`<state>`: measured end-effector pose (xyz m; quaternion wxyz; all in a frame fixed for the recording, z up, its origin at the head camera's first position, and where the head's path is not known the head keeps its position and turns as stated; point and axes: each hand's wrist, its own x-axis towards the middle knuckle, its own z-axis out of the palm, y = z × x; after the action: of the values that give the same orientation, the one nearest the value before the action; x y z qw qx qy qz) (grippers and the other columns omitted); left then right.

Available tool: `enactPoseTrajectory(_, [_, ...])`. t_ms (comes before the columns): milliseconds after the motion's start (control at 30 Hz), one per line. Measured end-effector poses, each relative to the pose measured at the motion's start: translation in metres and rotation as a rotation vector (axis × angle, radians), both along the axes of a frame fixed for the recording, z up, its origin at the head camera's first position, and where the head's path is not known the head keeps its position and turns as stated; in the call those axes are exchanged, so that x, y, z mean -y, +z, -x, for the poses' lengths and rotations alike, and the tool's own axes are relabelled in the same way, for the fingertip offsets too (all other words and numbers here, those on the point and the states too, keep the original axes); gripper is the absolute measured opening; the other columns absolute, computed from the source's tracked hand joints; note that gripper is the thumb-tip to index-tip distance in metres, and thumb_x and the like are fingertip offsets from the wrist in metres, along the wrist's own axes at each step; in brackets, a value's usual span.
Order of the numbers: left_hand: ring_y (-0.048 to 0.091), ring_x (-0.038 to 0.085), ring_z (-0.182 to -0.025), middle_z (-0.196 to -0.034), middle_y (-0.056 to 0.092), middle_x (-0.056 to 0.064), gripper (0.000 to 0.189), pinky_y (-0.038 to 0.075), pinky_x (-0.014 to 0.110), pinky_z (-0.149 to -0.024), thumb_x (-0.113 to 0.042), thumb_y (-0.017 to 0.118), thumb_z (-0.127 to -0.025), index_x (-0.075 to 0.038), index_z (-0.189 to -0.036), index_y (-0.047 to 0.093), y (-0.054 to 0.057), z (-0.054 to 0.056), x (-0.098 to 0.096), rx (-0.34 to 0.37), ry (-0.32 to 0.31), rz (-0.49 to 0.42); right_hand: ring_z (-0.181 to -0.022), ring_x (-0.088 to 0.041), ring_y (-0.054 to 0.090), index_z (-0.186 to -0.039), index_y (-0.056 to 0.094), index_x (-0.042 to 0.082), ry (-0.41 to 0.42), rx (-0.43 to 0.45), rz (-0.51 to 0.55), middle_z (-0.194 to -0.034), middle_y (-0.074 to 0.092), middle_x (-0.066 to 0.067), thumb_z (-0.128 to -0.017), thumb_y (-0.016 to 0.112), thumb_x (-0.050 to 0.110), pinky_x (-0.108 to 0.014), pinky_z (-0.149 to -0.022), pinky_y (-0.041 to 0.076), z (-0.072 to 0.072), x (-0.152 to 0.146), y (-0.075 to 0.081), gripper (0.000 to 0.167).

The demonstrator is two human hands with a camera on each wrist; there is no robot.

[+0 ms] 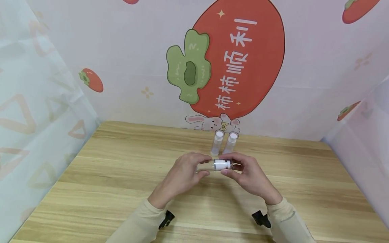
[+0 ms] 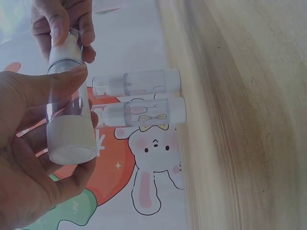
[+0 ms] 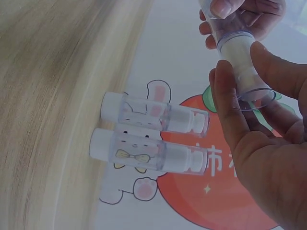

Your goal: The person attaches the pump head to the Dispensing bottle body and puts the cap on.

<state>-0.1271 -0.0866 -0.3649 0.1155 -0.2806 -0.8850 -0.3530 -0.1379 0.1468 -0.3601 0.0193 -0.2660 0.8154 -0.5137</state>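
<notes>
Both hands hold one clear pump bottle (image 1: 222, 164) sideways above the table. My left hand (image 1: 185, 170) grips its clear body, with the white base (image 2: 72, 139) showing below the thumb in the left wrist view. At the other end, my right hand (image 1: 250, 173) pinches the clear cap (image 3: 256, 98) over the white pump top between thumb and fingers. Just beyond the hands, two similar bottles, one on the left (image 1: 216, 145) and one on the right (image 1: 230, 144), stand upright side by side, with white bases and clear caps.
The wooden table (image 1: 121, 168) reaches back to a printed backdrop (image 1: 136, 111) with persimmons and a rabbit. Side sheets (image 1: 36, 111) hang at left and right. Black wrist pieces (image 1: 167, 219) sit by the sleeves.
</notes>
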Motion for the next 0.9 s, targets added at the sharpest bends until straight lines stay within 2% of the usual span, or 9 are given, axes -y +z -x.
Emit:
enactPoseTrajectory(300, [0.071, 0.019, -0.094, -0.109, 0.076, 0.006, 0.037, 0.056, 0.037, -0.08, -0.008, 0.088, -0.078, -0.005, -0.112, 0.076, -0.0014, -0.0001, -0.0022, -0.056, -0.004, -0.008, -0.091, -0.019, 0.068, -0.115, 0.072, 0.005, -0.024, -0.04, -0.003, -0.108, 0.071, -0.005, -0.083, 0.08, -0.002, -0.03, -0.082, 0.058, -0.0015, 0.0017, -0.0002, 0.033])
enactPoseTrajectory(533, [0.069, 0.016, -0.088, -0.108, 0.076, 0.005, 0.037, 0.054, 0.032, -0.074, -0.009, 0.088, -0.078, -0.005, -0.112, 0.077, -0.0032, -0.0009, -0.003, -0.061, 0.005, -0.013, -0.093, -0.018, 0.069, -0.115, 0.073, 0.004, -0.031, -0.066, -0.013, -0.11, 0.072, -0.005, -0.083, 0.081, -0.003, -0.029, -0.081, 0.058, -0.0013, 0.0032, -0.0006, 0.034])
enactPoseTrajectory(900, [0.068, 0.016, -0.085, -0.106, 0.077, 0.005, 0.037, 0.052, 0.031, -0.07, -0.008, 0.089, -0.076, -0.005, -0.11, 0.077, -0.0047, -0.0019, -0.0041, -0.076, 0.016, -0.029, -0.091, -0.017, 0.069, -0.113, 0.074, 0.005, -0.041, -0.096, -0.031, -0.107, 0.073, -0.002, -0.082, 0.082, -0.001, -0.029, -0.079, 0.059, -0.0012, 0.0041, -0.0019, 0.033])
